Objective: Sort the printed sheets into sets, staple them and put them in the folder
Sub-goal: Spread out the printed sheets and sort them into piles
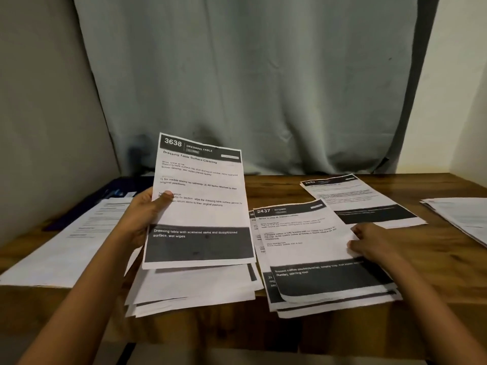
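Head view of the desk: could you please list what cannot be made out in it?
All in the head view.
Sheets under sheet 3638 in the left hand: covered by it; headings unreadable.
Sheets under sheet 2437: covered, only edges show.
Right hand: blurred; gripping or resting on sheet 2437 is unclear.
Sheet 2692: body text too small.
Dark blue thing at rear left: partly behind held sheets.
Right pile: cut off by frame edge.

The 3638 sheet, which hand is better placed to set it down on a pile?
Left hand: it grips the 3638 sheet off the table, while the right hand holds the 2437 sheet at its edge.
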